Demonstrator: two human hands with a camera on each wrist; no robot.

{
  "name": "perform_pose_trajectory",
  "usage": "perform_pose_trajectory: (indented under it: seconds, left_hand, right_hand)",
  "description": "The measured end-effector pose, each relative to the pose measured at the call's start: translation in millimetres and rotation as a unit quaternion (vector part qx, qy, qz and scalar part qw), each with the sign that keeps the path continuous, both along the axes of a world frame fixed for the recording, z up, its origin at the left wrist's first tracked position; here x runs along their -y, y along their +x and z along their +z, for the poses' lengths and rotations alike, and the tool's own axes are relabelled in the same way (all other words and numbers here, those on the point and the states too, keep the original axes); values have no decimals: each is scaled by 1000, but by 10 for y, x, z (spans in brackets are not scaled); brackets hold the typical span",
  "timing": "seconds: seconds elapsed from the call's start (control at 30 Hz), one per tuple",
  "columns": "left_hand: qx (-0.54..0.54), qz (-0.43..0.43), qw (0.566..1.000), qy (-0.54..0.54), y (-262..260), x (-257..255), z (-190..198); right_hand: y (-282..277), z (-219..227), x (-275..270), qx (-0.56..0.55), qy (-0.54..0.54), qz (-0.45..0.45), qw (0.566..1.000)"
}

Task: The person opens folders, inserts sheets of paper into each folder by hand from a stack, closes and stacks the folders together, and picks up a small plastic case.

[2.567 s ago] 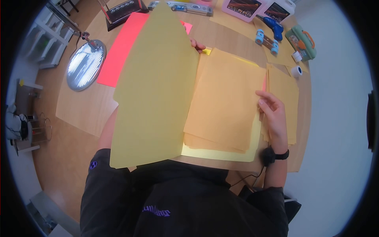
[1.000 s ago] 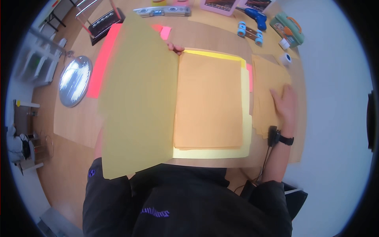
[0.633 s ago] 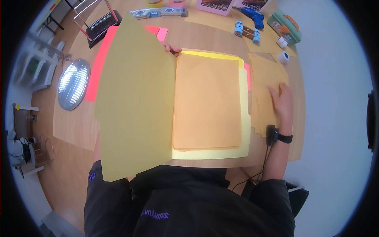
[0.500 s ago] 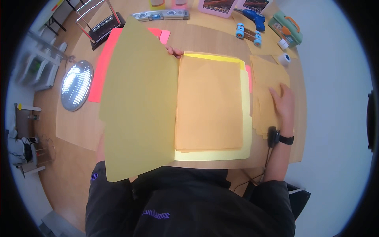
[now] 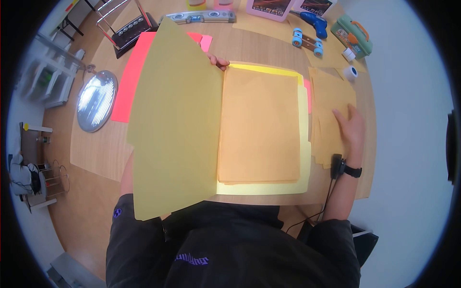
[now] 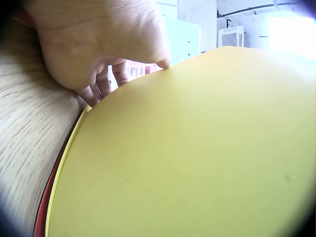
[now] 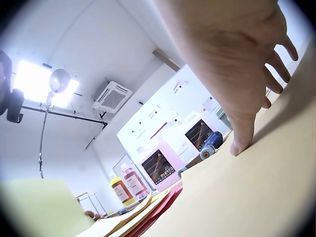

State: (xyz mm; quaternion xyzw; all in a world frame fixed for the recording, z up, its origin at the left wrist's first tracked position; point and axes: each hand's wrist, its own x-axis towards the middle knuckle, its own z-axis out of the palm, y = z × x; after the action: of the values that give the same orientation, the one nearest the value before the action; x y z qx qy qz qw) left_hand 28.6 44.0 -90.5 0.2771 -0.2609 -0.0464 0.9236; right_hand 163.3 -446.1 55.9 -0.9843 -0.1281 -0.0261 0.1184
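Note:
A yellow folder stands opened, its cover (image 5: 175, 129) raised on the left and a stack of tan sheets (image 5: 259, 127) lying on its right half. At the cover's top edge is the left hand (image 5: 217, 61), mostly behind the cover; in the left wrist view that hand (image 6: 101, 44) has its thumb on the cover's edge and its fingers behind, at the fold. The right hand (image 5: 353, 126) rests on a separate pile of tan sheets (image 5: 329, 96). Its fingers are spread and fairly straight, thumb touching the paper, in the right wrist view (image 7: 247, 74).
Red folders (image 5: 128, 91) lie under the cover's left side, beside a round mirror-like disc (image 5: 97, 101). Along the back stand a ball-cradle toy (image 5: 132, 32), a level (image 5: 201, 18), a toy car (image 5: 307, 43), a blue drill (image 5: 314, 23) and a green case (image 5: 353, 36). A white roll (image 5: 350, 73) sits near the right pile.
The right hand has moved from the folder's right edge onto the right pile. The stack in the folder lies straighter than before. The left hand stays at the cover.

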Motion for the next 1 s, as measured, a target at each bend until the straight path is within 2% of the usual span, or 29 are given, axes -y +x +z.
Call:
perform_pose_trajectory:
  seconds: [0.07, 0.27, 0.3, 0.37, 0.43, 0.47, 0.63, 0.77, 0.87, 0.93, 1.0]
  left_hand:
    - [-12, 4, 1000, 19, -2, -6, -66]
    - [23, 25, 999, -40, 3, 83, -95]
    - [17, 5, 999, -48, -1, 83, -81]
    - [10, -14, 998, -56, -39, 123, 72]
    - [-40, -22, 998, -42, -108, 167, 260]
    - [-40, -22, 998, -43, -114, 169, 234]
    - [-66, 96, 993, -16, -86, 138, 41]
    - [-86, 111, 990, -2, -82, 131, 21]
    - [-89, 72, 993, -8, -31, 80, -49]
    - [-24, 95, 995, -16, 50, 80, -157]
    - [-39, 91, 995, -17, -1, 77, -208]
  right_hand:
    - [-20, -1, -6, 5, 2, 2, 1000]
    - [-48, 11, -30, 20, 17, -2, 1000]
    - [-33, -10, -21, 22, 26, -4, 999]
    - [9, -60, 10, 26, 38, 0, 999]
    - [-5, -42, -7, 31, 50, 3, 998]
    - [-49, 15, -50, 33, 48, -5, 998]
    - [-25, 4, -9, 51, 49, 1, 997]
    - [-51, 65, -41, 31, 55, -4, 998]
    - [-57, 92, -66, 31, 56, -12, 998]
    - [-48, 54, -49, 33, 52, -15, 998]
    - [-19, -10, 2, 74, 34, 6, 997]
